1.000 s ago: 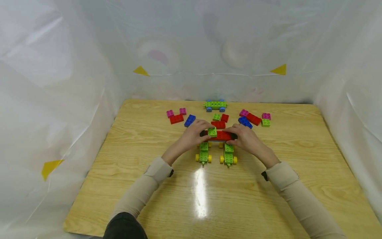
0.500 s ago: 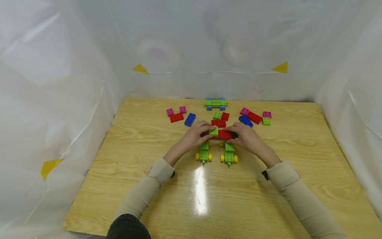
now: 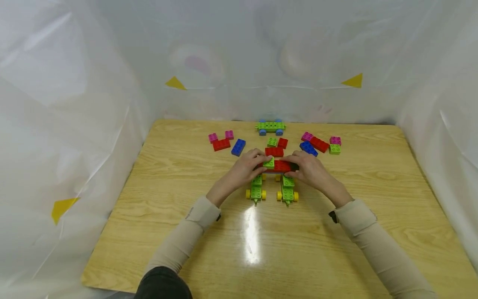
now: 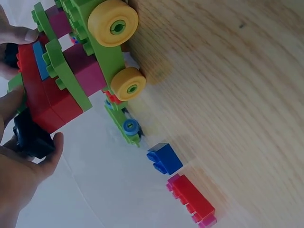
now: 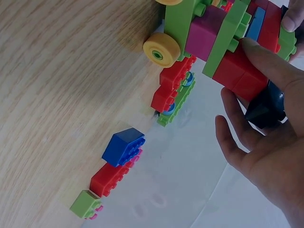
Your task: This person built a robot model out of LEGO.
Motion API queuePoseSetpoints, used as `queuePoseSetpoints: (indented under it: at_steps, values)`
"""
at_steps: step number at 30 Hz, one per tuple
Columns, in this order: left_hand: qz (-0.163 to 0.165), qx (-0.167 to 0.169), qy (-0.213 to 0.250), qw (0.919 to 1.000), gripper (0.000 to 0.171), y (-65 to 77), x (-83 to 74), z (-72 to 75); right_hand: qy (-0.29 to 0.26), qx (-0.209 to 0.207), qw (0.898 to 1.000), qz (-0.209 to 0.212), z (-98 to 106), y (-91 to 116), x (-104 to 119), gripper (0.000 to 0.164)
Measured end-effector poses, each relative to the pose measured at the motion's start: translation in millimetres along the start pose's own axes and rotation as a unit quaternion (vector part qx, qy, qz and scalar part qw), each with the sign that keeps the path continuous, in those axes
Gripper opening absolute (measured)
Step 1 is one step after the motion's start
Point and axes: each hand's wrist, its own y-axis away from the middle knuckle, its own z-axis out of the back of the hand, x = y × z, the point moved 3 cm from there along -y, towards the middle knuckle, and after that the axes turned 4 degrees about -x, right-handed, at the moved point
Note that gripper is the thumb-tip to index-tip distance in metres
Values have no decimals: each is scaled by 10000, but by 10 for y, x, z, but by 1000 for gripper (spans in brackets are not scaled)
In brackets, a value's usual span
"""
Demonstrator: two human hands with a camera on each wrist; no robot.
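Observation:
At the middle of the table, a build has two light green bases with yellow wheels (image 4: 113, 23), magenta bricks (image 4: 84, 70) and red bricks (image 5: 240, 73) across the top. My left hand (image 3: 244, 167) pinches a light green brick (image 3: 269, 162) on the left part of the red top. At the other end, my right hand (image 3: 311, 171) grips the red top, its thumb (image 5: 268, 57) lying along a red side. Black pieces (image 5: 267, 107) stick out at both ends by the palms. A blue strip (image 4: 41, 61) shows between the red bricks and a green plate.
Behind the build lie a red brick (image 3: 274, 152), small green and red bricks, and a green car base with blue wheels (image 3: 271, 127). Loose magenta, red and blue bricks (image 3: 238, 147) lie back left. More bricks, one blue (image 3: 308, 148), lie back right. White sheeting (image 3: 239, 50) surrounds the table.
Both hands keep nearly the same places on the build, the left fingers still on the light green brick. The whole scene has shifted slightly upward in the head view.

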Motion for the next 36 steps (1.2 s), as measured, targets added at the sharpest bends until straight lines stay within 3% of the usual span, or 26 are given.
queuePoseSetpoints:
  at_steps: [6, 16, 24, 30, 33, 36]
  values:
    - [-84, 26, -601, 9982, 29, 7, -49, 13, -6, 10, 10000, 7, 7, -1, 7, 45]
    - [-38, -120, -118, 9999, 33, 13, -14, -22, -5, -1, 10000, 26, 20, 1, 6, 45]
    - [20, -100, -148, 9998, 32, 17, -2, -54, 53, 133, 9999, -24, 19, -2, 20, 45]
    - [-78, -237, -222, 9994, 29, 33, -3, -75, -772, 444, 9922, -869, 108, 11, -77, 47]
    - [-129, -264, -215, 9993, 30, 40, -5, -80, -1046, 90, 9868, -1233, 212, 33, -259, 45]
    - [-118, -221, -216, 9995, 32, 53, 2, -88, -821, -377, 9842, -1521, 298, 86, -515, 41]
